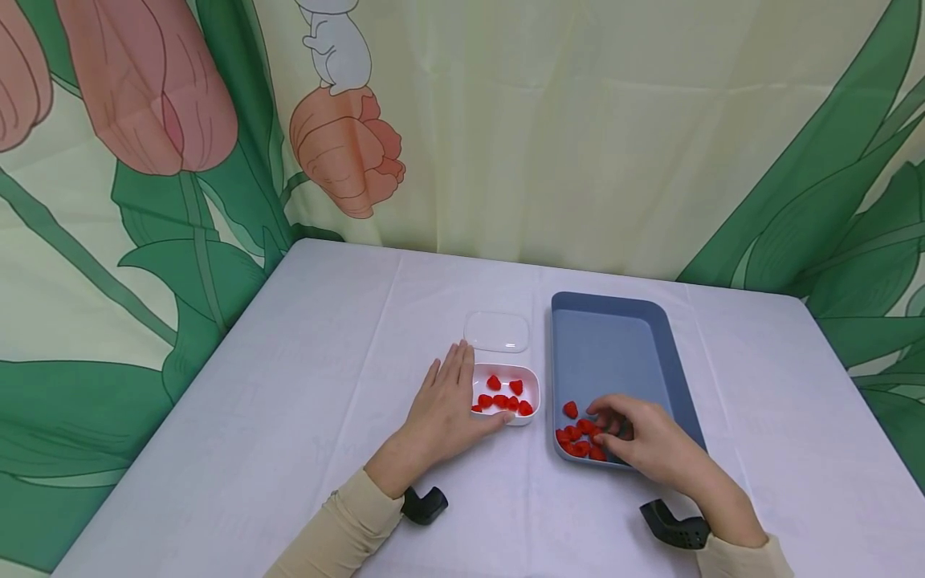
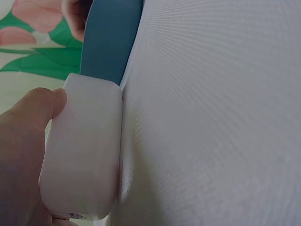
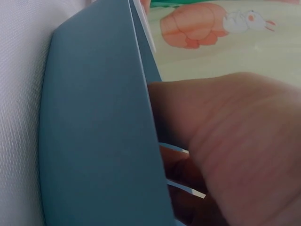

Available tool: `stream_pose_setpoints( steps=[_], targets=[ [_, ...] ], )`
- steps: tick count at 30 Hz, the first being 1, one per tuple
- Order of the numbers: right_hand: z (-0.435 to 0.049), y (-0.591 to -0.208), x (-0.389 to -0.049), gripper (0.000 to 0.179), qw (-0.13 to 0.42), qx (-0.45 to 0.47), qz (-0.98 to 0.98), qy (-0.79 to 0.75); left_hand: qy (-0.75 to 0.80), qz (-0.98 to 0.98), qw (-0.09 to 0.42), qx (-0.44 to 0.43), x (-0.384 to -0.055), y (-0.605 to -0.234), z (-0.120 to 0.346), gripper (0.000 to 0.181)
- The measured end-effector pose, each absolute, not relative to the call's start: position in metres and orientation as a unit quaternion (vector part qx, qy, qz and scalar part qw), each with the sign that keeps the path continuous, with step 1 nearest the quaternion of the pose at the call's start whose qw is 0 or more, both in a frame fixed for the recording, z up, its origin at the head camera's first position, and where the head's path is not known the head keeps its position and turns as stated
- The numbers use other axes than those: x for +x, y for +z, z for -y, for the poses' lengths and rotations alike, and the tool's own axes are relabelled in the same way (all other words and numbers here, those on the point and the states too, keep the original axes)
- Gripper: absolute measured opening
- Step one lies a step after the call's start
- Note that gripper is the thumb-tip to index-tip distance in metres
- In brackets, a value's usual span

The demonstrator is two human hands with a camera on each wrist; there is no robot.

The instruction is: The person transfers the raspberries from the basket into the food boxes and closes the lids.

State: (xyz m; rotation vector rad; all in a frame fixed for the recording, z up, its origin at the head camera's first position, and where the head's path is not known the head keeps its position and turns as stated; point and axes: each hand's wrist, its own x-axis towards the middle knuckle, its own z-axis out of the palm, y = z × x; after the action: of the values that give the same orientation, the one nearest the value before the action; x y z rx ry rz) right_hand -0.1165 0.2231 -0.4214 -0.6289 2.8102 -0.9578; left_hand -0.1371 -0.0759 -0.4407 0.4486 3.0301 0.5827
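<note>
Several red pieces (image 1: 581,449) lay in the blue tray (image 1: 610,345), left of the bent-fingered right grip (image 1: 649,437); whether it pinched 1, I couldn't tell. Probably light and slippery, they suited a gentle side hold. The left grip (image 1: 443,411), straight-fingered, touched the white box (image 2: 84,150).

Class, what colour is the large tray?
The tray is greyish blue; it shows best in the head view.

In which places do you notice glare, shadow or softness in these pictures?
Head view: even light, a small glare on the clear lid; left wrist view: a soft shadow on the tablecloth beside the white box; right wrist view: the right hand looks soft, its fingers dark behind the blue tray.
</note>
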Motion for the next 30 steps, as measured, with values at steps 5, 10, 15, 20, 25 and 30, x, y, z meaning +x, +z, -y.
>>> stream_pose_setpoints(
  steps=[5,10,15,20,25,30],
  targets=[
    [-0.2236,-0.4225,-0.1172,0.026,0.056,-0.206,-0.926,-0.313,0.189,-0.971,0.011,0.145,-0.1371,-0.4410,0.0761,0.109],
    [-0.2238,-0.4234,-0.1174,0.027,0.054,-0.207,-0.925,-0.313,0.189,-0.971,0.011,0.146,-0.1368,-0.4409,0.0763,0.108],
    [-0.2239,-0.4236,-0.1172,0.027,0.053,-0.208,-0.925,-0.314,0.192,-0.971,0.011,0.146,-0.1355,-0.4392,0.0758,0.108],
    [-0.2242,-0.4228,-0.1170,0.026,0.058,-0.206,-0.925,-0.313,0.192,-0.971,0.011,0.145,-0.1345,-0.4383,0.0756,0.108],
    [-0.2239,-0.4219,-0.1167,0.026,0.054,-0.203,-0.927,-0.311,0.193,-0.970,0.008,0.145,-0.1345,-0.4382,0.0755,0.108],
    [-0.2233,-0.4217,-0.1163,0.027,0.048,-0.202,-0.928,-0.310,0.194,-0.970,0.008,0.144,-0.1346,-0.4383,0.0758,0.108]
  ],
)
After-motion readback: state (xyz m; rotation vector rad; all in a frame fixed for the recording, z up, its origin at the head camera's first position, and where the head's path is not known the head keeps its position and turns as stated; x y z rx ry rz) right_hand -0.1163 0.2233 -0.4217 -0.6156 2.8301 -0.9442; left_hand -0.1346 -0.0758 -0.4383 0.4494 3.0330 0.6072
